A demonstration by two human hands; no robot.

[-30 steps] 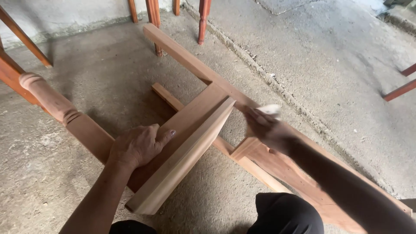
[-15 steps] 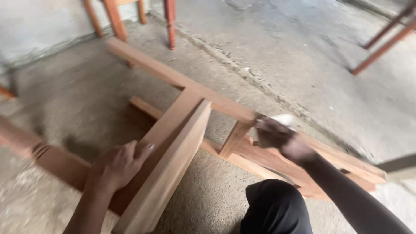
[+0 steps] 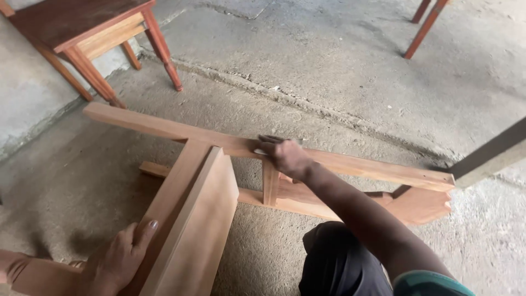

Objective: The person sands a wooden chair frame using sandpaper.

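Note:
An unfinished wooden chair frame (image 3: 181, 186) lies on its side on the concrete floor. My left hand (image 3: 118, 259) rests flat on the frame's broad side board at the lower left, thumb up along the wood. My right hand (image 3: 286, 154) presses down on the long upper rail (image 3: 372, 169), fingers closed over a small pale piece that looks like sandpaper, mostly hidden under the palm. My dark-clothed knee (image 3: 334, 257) is under the right forearm.
A finished reddish wooden table (image 3: 82, 33) stands at the top left. Legs of other furniture (image 3: 424, 24) show at the top right. A dark plank (image 3: 490, 153) juts in from the right edge. A crack runs across the concrete floor (image 3: 329, 60).
The view has swung to the right and the frame sits lower left. My right hand slid left along the upper rail. My left hand stays on the side board.

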